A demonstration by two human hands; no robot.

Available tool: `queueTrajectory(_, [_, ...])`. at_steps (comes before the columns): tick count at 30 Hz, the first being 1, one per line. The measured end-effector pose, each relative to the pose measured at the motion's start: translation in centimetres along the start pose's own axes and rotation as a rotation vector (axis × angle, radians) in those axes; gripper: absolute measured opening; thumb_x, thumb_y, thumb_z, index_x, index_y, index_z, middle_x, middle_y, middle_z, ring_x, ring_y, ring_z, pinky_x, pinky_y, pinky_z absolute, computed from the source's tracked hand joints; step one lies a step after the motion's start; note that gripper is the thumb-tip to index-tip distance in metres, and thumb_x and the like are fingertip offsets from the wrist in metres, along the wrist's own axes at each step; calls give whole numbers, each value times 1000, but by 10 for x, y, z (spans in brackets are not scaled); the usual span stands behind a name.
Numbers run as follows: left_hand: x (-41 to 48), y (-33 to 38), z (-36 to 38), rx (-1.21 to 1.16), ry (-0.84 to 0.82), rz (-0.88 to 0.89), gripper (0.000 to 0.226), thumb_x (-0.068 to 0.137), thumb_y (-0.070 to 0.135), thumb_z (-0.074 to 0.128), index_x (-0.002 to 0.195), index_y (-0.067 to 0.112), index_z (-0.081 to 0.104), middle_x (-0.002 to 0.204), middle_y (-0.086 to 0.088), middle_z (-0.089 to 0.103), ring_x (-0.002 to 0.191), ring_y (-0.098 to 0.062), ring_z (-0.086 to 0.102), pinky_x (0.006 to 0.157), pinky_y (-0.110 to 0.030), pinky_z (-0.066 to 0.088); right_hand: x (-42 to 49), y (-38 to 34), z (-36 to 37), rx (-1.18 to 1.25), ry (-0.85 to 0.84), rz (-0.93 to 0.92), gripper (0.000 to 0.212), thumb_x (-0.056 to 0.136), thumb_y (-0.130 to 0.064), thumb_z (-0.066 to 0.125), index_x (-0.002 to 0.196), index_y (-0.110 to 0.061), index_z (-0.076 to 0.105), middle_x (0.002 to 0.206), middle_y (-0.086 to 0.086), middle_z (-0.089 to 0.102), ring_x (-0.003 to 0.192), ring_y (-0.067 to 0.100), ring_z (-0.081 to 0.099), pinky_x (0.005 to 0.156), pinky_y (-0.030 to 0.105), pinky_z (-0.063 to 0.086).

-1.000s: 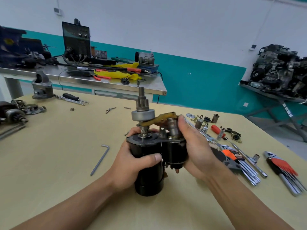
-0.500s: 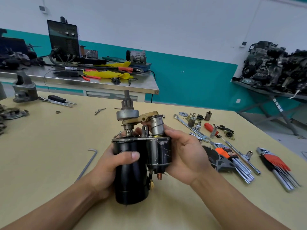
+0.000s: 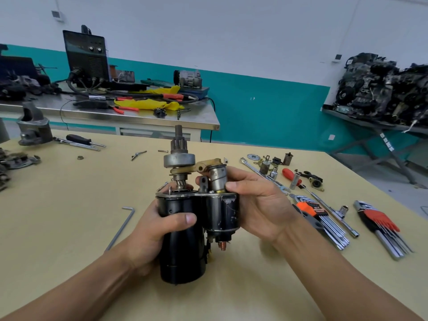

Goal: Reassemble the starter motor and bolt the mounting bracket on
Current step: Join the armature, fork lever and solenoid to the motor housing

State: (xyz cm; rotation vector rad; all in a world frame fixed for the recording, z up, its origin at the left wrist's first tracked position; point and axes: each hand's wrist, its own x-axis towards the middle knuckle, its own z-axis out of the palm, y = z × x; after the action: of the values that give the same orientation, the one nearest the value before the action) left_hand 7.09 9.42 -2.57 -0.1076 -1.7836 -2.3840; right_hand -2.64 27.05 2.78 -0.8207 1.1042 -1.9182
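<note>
**Partly reassembled starter motor** [image 3: 183, 235], standing upright over the bench [image 3: 58, 216]; whether its base is touching cannot be told. The left hand [image 3: 150, 230] is gripping the black motor body. The right hand [image 3: 261, 205] is wrapping round the solenoid [image 3: 222, 212], its fingers pinching the exposed plunger [image 3: 217, 177]. A brass shift fork [image 3: 208, 164] is linking the plunger to the uncovered pinion drive [image 3: 178, 158]. Judged stage: the internals are seated. The grey nose housing [image 3: 34, 128], probably the mounting bracket, is lying well apart at the far left, not yet fitted or bolted. Hex-key sets [image 3: 328, 225] are lying to the right.
</note>
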Motion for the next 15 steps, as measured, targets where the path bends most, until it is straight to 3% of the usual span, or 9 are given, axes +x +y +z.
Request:
queueTrajectory(2, [0,0,0,-20,11,18,82,56,20,79,131,1,51,120,-37,62,97,-54,62,81,-65,50,-1,3,2,1,-3,14,42,87,-6,54,128,-4,61,115,16,67,108,33,61,95,48,48])
queueTrajectory(4, [2,-2,-1,-14,46,38,84,55,21,80,130,-4,50,117,-39,61,92,-51,63,75,-60,53,-1,10,5,-14,46,4,40,91,-22,55,127,-8,64,116,13,69,108,29,64,96,44,49])
queueTrajectory(7, [3,-4,0,22,117,93,81,52,23,82,123,-2,53,108,-37,62,82,-43,65,65,-50,57,3,18,12,-83,225,44,72,82,-67,53,126,-11,68,121,13,71,113,29,67,101,46,49])
queueTrajectory(9, [5,-5,1,55,146,162,73,51,24,84,116,5,56,102,-27,66,81,-38,67,64,-46,58,6,17,19,-205,381,74,82,72,-85,50,109,-16,77,115,13,75,110,28,70,100,48,50])
queueTrajectory(12, [6,-5,2,205,145,305,63,54,25,85,110,18,56,100,-9,73,88,-25,72,72,-33,59,11,17,22,-286,498,66,78,67,-89,53,94,-20,81,103,9,78,102,26,73,101,49,50])
queueTrajectory(15, [6,-8,6,336,137,432,61,60,24,84,113,26,55,108,-3,73,99,-19,71,83,-24,56,13,20,24,-300,563,7,50,72,-75,60,80,-30,81,90,3,79,98,25,73,100,52,51])
